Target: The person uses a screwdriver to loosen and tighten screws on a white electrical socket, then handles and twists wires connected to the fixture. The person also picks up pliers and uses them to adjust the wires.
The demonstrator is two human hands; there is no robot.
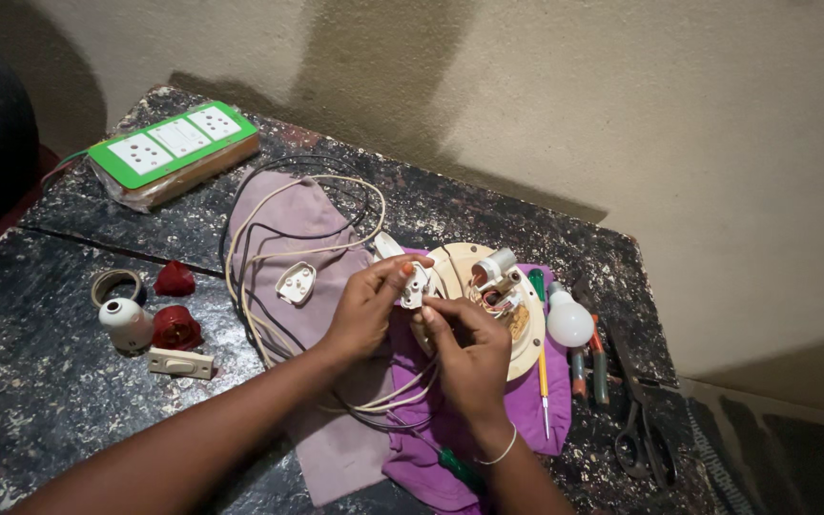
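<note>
Head view: a plain beige plaster wall (622,105) backs a dark, mottled, worn desk (40,381). Soft mauve cloth (288,229) and purple cloth (526,401) cover its centre, under looped cream and black cable (269,191). A green-faced rectangular socket board (174,143) lies at far left. A round cream fitting base (517,315) sits on the purple cloth. Left hand (364,310) pinches a small white plug part (417,284) between thumb and fingers; right hand (469,353) touches it with curled fingertips, just above the base.
</note>
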